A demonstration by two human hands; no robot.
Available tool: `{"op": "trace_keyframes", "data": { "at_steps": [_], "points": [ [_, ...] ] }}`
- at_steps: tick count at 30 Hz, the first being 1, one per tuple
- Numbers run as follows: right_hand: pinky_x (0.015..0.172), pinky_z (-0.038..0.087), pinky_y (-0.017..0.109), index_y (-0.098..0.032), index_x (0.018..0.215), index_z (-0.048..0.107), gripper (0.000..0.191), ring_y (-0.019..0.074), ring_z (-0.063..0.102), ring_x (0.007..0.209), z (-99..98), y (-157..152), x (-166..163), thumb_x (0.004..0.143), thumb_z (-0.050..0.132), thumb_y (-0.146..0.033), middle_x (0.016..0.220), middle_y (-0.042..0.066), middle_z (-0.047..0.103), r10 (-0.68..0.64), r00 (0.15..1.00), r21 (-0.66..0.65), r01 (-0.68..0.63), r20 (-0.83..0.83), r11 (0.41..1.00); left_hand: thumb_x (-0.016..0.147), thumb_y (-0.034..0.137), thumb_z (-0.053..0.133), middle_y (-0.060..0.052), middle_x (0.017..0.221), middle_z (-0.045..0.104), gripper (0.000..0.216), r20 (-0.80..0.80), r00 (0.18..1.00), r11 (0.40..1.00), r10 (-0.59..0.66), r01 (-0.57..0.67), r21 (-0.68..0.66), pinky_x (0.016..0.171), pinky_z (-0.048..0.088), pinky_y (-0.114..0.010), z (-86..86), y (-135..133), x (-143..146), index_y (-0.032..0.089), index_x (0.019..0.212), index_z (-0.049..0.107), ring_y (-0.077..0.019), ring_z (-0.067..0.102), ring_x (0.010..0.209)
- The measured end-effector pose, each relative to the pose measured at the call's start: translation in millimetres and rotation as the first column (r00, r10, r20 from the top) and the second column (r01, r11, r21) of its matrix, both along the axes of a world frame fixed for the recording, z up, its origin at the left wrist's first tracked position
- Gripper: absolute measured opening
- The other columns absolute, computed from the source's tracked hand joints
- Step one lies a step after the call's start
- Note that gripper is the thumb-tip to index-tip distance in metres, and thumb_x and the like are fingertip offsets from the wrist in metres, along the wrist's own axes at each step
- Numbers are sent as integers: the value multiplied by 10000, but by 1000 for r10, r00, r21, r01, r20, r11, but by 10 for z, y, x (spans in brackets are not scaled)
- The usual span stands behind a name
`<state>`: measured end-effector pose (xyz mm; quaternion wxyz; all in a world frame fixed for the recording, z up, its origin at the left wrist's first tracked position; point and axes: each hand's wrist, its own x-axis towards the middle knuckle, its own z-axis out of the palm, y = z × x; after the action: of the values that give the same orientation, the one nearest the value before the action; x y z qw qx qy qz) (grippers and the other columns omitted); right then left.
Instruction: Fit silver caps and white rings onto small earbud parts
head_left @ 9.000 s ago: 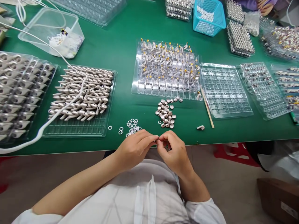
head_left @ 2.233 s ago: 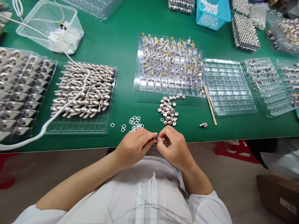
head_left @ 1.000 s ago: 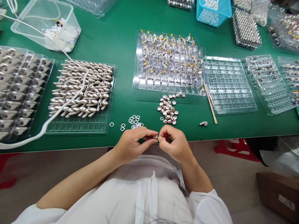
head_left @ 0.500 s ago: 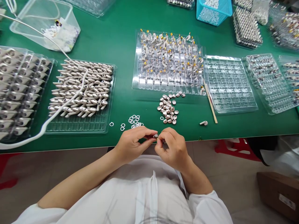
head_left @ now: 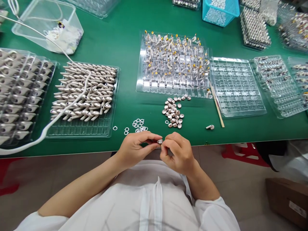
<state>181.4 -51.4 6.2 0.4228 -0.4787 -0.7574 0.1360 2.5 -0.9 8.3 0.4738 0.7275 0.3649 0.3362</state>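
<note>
At the table's front edge, my left hand [head_left: 137, 146] pinches a small shiny earbud shell [head_left: 160, 141] between thumb and forefinger. My right hand [head_left: 178, 151] is closed against the shell's right side, fingertips pressed together; anything in that pinch is hidden. Just beyond my hands lies a loose pile of silvery earbud shells [head_left: 172, 112]. Thin white rings [head_left: 139, 125] are scattered past my left hand, and one single ring [head_left: 166, 122] lies by the pile. A white earbud piece [head_left: 210, 127] rests on the table to the right of my right hand.
A clear tray [head_left: 150, 86] carries white earbud parts with gold tabs. Right of it are a wooden stick [head_left: 218, 110] and another clear tray [head_left: 238, 109]. Stacked silvery stems [head_left: 84, 93] fill a left tray, crossed by a white cable [head_left: 45, 130]. A blue basket [head_left: 218, 16] stands behind.
The earbud shell has turned slightly in my left fingertips, so more of its shiny face shows. My right hand has shifted very slightly; the table items stay put.
</note>
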Motion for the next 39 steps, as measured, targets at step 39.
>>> {"op": "trace_keyframes", "data": {
  "at_steps": [39],
  "points": [
    [523,401,225,-195,696,518,122,94,472,560,119,-17,29,807,548,-154,659,-27,534,-194,925,-574,-30,-326,818,868,140,655,-39,788,753,154,7,997,967,-77,73,245,658,564,-212,-7,3,24,177,1010,704,-126,690,685]
  ]
}}
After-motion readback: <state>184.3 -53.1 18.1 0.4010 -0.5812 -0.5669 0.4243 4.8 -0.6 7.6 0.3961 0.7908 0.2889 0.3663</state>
